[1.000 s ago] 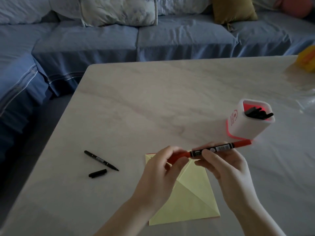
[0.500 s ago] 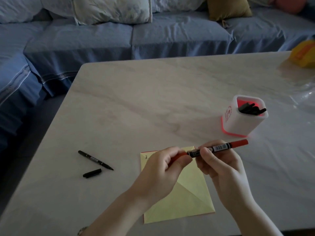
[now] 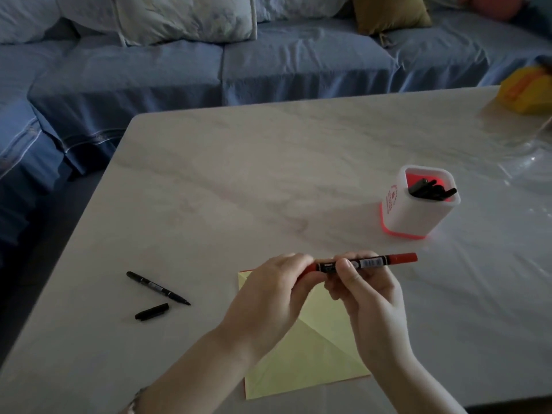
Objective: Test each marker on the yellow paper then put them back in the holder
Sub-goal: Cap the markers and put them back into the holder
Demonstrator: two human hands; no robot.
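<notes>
A: Where is the marker?

B: The red marker (image 3: 370, 261) is held level above the top of the yellow paper (image 3: 313, 354), lower centre of the frame. The left hand (image 3: 268, 297) is wrapped round its left end and hides it. The right hand (image 3: 370, 297) pinches the barrel between thumb and fingers.

A: So the cap comes off next?

B: I judge so, though I cannot tell whether a cap is on. A sharp pull could jerk the hands apart, and a bare tip might streak a finger or the bench (image 3: 239, 174) instead of the paper.

A: Anything else at risk?

B: The black marker (image 3: 156, 288) lies uncapped at the lower left, its cap (image 3: 151, 311) just beside it, both near the bench's left edge. A sweep of the left forearm could roll either one off.

A: And room to move?

B: Open bench runs from the paper up to the holder (image 3: 415, 216) at the right, where other black markers (image 3: 430, 189) lean. That way looks free, but a knock at the holder's rim might tip it. The bench's near edge sits just below the paper.
</notes>
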